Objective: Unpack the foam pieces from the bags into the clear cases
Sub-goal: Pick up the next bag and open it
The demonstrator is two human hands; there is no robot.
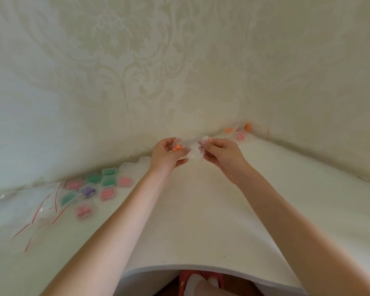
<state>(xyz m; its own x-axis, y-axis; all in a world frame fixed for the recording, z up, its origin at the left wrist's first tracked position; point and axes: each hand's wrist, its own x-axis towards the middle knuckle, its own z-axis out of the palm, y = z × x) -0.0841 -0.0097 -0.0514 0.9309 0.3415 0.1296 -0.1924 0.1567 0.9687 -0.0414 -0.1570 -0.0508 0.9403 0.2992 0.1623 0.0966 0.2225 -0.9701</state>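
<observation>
Above the middle of the white table (201, 210), both my hands hold one small clear bag (193, 149). My left hand (167, 153) grips its left side, where orange foam pieces (176, 148) show between the fingers. My right hand (221, 155) pinches the bag's right end near its red strip. Several clear cases (94, 189) filled with pink, green and purple foam lie on the table at the left.
Empty clear bags with red strips (41, 210) are heaped at the far left. More bags with orange and pink foam (239, 131) lie against the patterned wall at the back right. A few empty clear cases (135, 165) stand near the wall behind my left wrist.
</observation>
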